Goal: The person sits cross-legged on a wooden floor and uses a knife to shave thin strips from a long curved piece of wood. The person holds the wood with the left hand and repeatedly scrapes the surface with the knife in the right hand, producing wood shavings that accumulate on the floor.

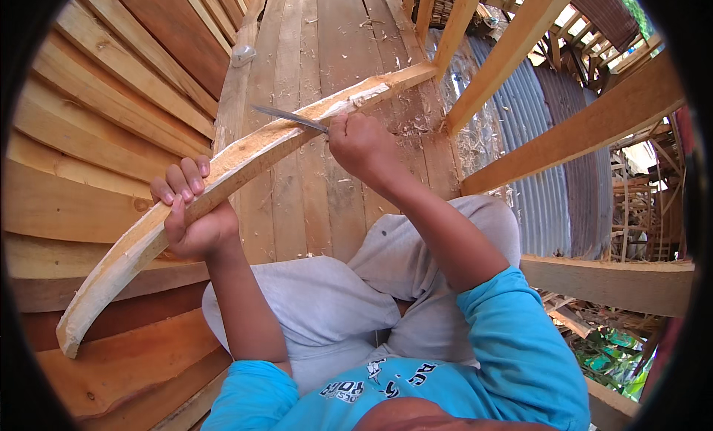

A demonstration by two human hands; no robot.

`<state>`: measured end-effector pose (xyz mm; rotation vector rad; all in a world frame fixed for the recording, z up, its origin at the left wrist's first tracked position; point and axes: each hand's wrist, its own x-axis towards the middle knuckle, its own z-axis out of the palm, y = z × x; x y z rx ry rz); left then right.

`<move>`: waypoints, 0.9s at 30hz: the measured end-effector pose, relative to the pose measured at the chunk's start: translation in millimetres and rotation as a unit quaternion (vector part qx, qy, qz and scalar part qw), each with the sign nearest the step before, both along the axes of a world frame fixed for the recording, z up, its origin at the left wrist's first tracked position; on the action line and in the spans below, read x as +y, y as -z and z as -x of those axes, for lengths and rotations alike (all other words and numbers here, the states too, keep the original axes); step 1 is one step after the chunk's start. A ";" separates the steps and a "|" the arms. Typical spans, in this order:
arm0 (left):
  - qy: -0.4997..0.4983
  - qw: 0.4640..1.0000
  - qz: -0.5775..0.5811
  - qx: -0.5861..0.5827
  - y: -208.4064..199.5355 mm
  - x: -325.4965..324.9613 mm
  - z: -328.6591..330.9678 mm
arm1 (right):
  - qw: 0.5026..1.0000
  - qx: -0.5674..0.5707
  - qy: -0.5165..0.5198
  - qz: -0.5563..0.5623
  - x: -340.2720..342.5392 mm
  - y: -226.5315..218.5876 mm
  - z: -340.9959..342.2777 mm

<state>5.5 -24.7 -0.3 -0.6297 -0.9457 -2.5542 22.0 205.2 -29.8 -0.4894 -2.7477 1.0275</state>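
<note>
A long wooden pole (256,152), pale and stripped of bark along its upper face, slants across in front of me from the lower left to the far right. My left hand (194,212) is closed around it left of the middle, the fingers wrapped over its far side. In my right hand (362,147) is a knife, its handle hidden inside the fist. The thin grey knife blade (290,118) points left and lies across the top of the pole. A rough, whitish patch shows on the wood just beyond my right hand.
Wood shavings (412,123) lie scattered over the plank floor (286,216). A plank wall (96,126) rises at the left. Wooden railing posts (512,52) stand at the right, with corrugated metal sheets (546,156) beyond. A small clear plastic item (243,56) sits by the wall.
</note>
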 end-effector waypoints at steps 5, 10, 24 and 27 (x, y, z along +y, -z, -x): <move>0.013 1.000 0.000 -0.007 -5.2 -0.1 -1.9 | 0.995 0.055 0.007 -0.081 9.4 22.4 4.1; 0.005 1.000 0.002 -0.008 -3.8 -2.6 -2.1 | 0.992 0.074 0.016 -0.100 7.9 17.6 3.1; 0.001 1.000 -0.007 0.012 -2.3 -2.7 1.9 | 1.000 -0.014 0.025 -0.003 76.2 26.3 -3.1; -0.004 1.000 -0.001 0.010 -4.7 -3.7 -1.5 | 0.998 0.037 -0.050 -0.024 29.3 8.5 -14.2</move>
